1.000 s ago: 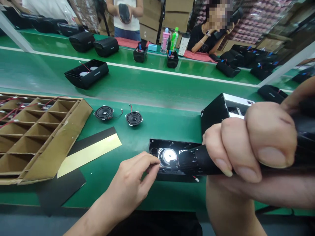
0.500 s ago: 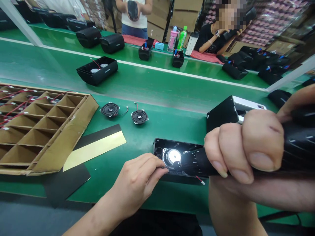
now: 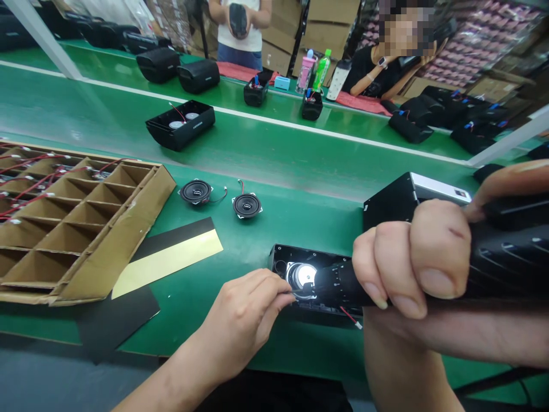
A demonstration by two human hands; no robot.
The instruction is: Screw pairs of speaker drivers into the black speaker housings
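Observation:
My right hand (image 3: 412, 257) is wrapped round a black electric screwdriver (image 3: 343, 280) that points left, its light falling on a speaker driver (image 3: 304, 276). That driver sits inside an open black speaker housing (image 3: 277, 257), and a red lead with a white plug (image 3: 358, 325) hangs over the near side. The thumb and fingers of my left hand (image 3: 253, 309) are pinched together at the screwdriver's tip, over the housing's near edge. What they pinch is too small to make out. Two loose speaker drivers, one on the left (image 3: 196, 193) and one on the right (image 3: 247, 206), lie beyond.
At left stands a divided cardboard box (image 3: 107, 246) with wired parts. Black and yellow sheets (image 3: 171, 257) lie beside it. A black box-shaped case (image 3: 386, 200) is behind my right hand. An open housing (image 3: 180, 126) rests farther back; two people work across the bench.
The screwdriver and my right hand have shifted slightly left against the housing. My left fingers stay pinched at the tip. The whole view has moved a little.

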